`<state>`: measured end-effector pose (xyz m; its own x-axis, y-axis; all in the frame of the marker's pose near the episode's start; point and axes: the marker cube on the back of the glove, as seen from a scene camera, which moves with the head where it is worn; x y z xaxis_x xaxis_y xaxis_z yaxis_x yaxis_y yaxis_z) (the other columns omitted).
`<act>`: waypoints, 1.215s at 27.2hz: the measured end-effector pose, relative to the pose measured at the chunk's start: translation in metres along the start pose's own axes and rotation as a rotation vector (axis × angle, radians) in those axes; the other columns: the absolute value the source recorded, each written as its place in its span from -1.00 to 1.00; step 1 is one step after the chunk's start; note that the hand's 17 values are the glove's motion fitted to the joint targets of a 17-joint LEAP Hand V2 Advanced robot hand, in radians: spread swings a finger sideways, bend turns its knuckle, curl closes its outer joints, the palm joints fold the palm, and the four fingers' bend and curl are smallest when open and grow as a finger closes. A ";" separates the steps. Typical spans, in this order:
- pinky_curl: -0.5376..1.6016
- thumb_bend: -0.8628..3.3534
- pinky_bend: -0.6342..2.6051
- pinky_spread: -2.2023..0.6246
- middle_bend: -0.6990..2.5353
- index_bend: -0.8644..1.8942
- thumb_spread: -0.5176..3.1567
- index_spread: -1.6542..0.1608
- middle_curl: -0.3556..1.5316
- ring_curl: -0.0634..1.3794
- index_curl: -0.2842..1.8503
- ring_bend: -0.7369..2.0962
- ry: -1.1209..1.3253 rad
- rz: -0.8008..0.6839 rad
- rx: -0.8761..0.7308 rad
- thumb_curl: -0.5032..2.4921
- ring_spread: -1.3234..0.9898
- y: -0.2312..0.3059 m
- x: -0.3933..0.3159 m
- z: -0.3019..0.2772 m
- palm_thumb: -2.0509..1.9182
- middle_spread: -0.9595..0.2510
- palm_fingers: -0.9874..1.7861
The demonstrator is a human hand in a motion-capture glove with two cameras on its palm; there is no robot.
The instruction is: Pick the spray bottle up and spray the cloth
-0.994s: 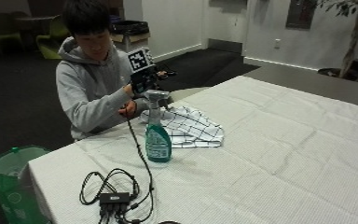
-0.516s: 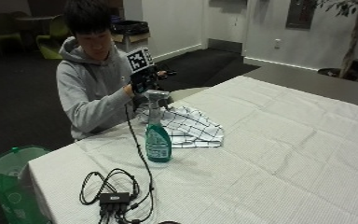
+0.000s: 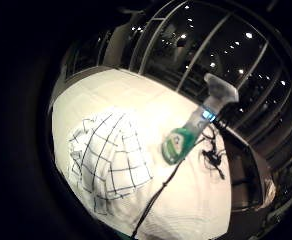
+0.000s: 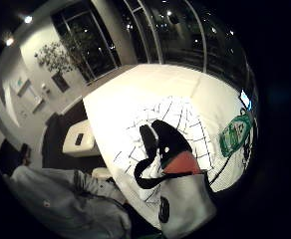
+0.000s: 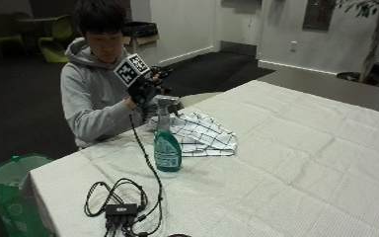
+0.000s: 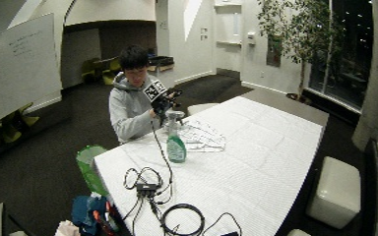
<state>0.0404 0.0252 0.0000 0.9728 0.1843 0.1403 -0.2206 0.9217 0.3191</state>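
White tablecloth [image 5: 288, 163] is covering the table; nothing is being held yet.
I'm seeing the gloved right hand [image 5: 143, 89] hovering raised above the table edge; can't tell how its fingers are set. Spray bottle [image 5: 167, 143] is standing upright below and in front of the fingers, apart from them; checked cloth [image 5: 199, 136] is lying just beside the bottle.

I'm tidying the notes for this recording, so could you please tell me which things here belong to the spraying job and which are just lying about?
For the job:
spray bottle, standing on the table, not yet held
checked cloth beside it
gloved right hand, raised above the table

Lying about:
black cables and box
green bin beside the table
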 end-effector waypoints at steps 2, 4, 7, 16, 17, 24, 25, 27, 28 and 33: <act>-0.24 -0.57 -0.36 0.73 -0.43 -0.30 -0.18 0.43 -0.36 -0.71 -0.52 -0.32 -0.023 0.054 0.030 -0.49 0.20 0.006 0.010 -0.001 0.33 0.55 -0.17; -0.24 -0.58 -0.36 0.73 -0.43 -0.30 -0.19 0.44 -0.35 -0.70 -0.52 -0.31 -0.050 0.110 0.057 -0.49 0.20 0.013 0.021 -0.002 0.32 0.56 -0.18; -0.22 -0.60 -0.34 0.73 -0.43 -0.30 -0.19 0.46 -0.35 -0.68 -0.53 -0.29 -0.081 0.187 0.103 -0.49 0.20 0.026 0.035 -0.005 0.30 0.59 -0.20; -0.20 -0.60 -0.32 0.73 -0.43 -0.30 -0.19 0.51 -0.32 -0.64 -0.55 -0.27 -0.186 0.410 0.224 -0.49 0.22 0.053 0.083 0.007 0.29 0.64 -0.23; -0.20 -0.60 -0.31 0.73 -0.42 -0.30 -0.19 0.51 -0.32 -0.64 -0.55 -0.27 -0.206 0.455 0.235 -0.48 0.22 0.052 0.093 0.011 0.29 0.65 -0.23; -0.19 -0.62 -0.31 0.74 -0.41 -0.30 -0.21 0.53 -0.30 -0.61 -0.56 -0.24 -0.391 0.758 0.243 -0.49 0.24 0.043 0.140 0.042 0.24 0.68 -0.22; -0.19 -0.61 -0.31 0.74 -0.41 -0.30 -0.21 0.53 -0.30 -0.61 -0.56 -0.24 -0.428 0.785 0.217 -0.49 0.24 0.044 0.142 0.047 0.24 0.68 -0.22; -0.19 -0.61 -0.30 0.74 -0.41 -0.30 -0.21 0.54 -0.30 -0.60 -0.56 -0.23 -0.488 0.828 0.188 -0.49 0.25 0.042 0.147 0.057 0.24 0.69 -0.22; -0.18 -0.61 -0.30 0.74 -0.41 -0.30 -0.21 0.55 -0.29 -0.60 -0.56 -0.23 -0.507 0.846 0.194 -0.49 0.25 0.039 0.151 0.062 0.23 0.69 -0.22; -0.18 -0.60 -0.29 0.75 -0.41 -0.30 -0.22 0.56 -0.29 -0.58 -0.56 -0.21 -0.591 0.871 0.239 -0.48 0.26 0.021 0.172 0.093 0.24 0.71 -0.22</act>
<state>0.1964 0.0445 0.1177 0.3003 0.4912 0.8176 -0.8908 0.4508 0.0564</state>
